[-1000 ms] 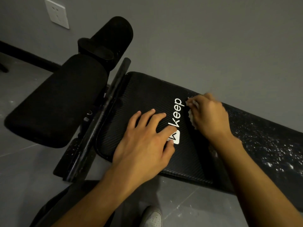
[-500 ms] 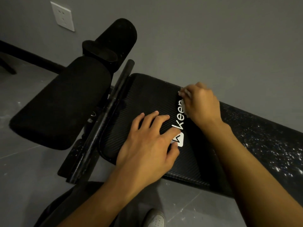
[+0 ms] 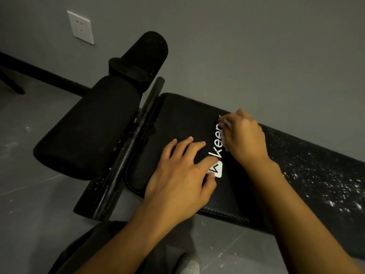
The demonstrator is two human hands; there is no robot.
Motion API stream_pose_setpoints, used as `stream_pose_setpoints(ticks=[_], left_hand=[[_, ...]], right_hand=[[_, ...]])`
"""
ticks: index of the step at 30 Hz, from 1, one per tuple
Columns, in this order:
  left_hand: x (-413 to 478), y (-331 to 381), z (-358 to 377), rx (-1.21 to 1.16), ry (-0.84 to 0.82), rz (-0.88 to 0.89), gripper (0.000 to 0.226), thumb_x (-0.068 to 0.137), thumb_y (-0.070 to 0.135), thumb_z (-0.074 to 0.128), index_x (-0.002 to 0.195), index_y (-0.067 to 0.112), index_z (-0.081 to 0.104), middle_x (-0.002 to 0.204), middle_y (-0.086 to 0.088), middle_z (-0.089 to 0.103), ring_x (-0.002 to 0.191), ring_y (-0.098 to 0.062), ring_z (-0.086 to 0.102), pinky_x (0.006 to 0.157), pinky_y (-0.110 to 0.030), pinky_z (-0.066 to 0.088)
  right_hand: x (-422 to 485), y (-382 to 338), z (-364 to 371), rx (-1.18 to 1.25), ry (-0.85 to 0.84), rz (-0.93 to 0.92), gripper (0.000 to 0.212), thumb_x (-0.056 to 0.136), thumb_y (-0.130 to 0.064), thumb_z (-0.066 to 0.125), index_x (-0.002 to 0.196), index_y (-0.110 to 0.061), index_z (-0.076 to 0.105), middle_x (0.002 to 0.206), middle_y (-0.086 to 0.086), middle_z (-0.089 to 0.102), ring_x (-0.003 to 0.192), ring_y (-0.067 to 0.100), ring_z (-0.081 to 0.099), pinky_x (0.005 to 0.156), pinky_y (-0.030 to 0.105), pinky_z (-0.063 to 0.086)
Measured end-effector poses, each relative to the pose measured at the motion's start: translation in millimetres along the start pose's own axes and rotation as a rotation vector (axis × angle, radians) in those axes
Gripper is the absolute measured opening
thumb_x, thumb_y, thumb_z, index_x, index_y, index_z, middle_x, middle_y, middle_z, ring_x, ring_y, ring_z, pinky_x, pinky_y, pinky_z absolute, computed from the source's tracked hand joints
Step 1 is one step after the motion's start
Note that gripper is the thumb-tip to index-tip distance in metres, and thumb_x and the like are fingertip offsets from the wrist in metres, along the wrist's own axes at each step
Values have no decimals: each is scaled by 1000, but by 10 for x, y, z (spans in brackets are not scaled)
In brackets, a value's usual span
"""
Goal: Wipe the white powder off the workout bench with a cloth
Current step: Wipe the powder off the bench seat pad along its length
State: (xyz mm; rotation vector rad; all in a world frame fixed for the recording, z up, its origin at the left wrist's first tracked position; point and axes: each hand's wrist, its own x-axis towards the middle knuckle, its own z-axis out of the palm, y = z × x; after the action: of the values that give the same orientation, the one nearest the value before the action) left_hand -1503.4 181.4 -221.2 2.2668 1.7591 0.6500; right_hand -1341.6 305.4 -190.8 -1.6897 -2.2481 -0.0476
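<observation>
The black workout bench (image 3: pixel 177 119) runs from centre to the right edge, with a white "keep" logo on its pad. White powder (image 3: pixel 325 180) speckles the right part of the pad. My left hand (image 3: pixel 181 175) lies flat on the pad beside the logo, fingers spread. My right hand (image 3: pixel 245 139) grips a small white cloth (image 3: pixel 224 138) and presses it on the pad at the far end of the logo; most of the cloth is hidden under the hand.
Two black foam roller pads (image 3: pixel 88 131) and a black metal bar (image 3: pixel 128 155) stand at the bench's left end. A grey wall with a white socket (image 3: pixel 81 26) is behind. My shoe (image 3: pixel 189 264) shows on the grey floor below.
My right hand with the cloth has slid left along the pad over the logo's far end. My left hand has stayed flat in place. The view has shifted slightly.
</observation>
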Motion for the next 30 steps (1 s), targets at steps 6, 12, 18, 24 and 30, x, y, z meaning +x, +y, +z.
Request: stream_pose_setpoints(ticks=[6,12,18,24,30], left_hand=[[-24,-39,-21,16,-18,29,44,98,42,37,136,35,57,153,-1,46,147,-24,33,121,-51,22],[-10,-65,27,-2,15,59,43,94,46,44,130,33,63,148,-5,51,143,-29,39,119,-54,24],[11,-85,27,10,7,110,45,89,57,48,122,36,69,144,-9,55,140,-32,42,116,-57,26],[77,80,11,59,-20,64,29,90,48,59,116,44,72,140,2,57,140,-27,42,119,-57,23],[101,711,252,109,-28,58,36,95,41,53,129,37,64,142,-2,55,139,-27,43,119,-60,23]], right_hand=[[-928,-209,-270,21,-56,-17,33,94,-38,47,117,-22,65,101,-4,50,72,17,59,58,43,55],[-1466,-78,-402,-8,-52,122,32,93,-37,48,119,-28,64,105,-9,51,77,17,62,60,41,56],[-1430,-16,-395,-72,2,178,33,94,-40,47,116,-26,67,106,-1,55,75,26,64,57,45,55],[-1243,155,-455,-77,-26,167,27,99,-34,52,119,-22,66,108,2,53,76,30,63,61,46,55],[-1815,467,-644,20,-80,24,27,94,-38,51,115,-31,64,101,-8,51,68,20,63,52,42,55]])
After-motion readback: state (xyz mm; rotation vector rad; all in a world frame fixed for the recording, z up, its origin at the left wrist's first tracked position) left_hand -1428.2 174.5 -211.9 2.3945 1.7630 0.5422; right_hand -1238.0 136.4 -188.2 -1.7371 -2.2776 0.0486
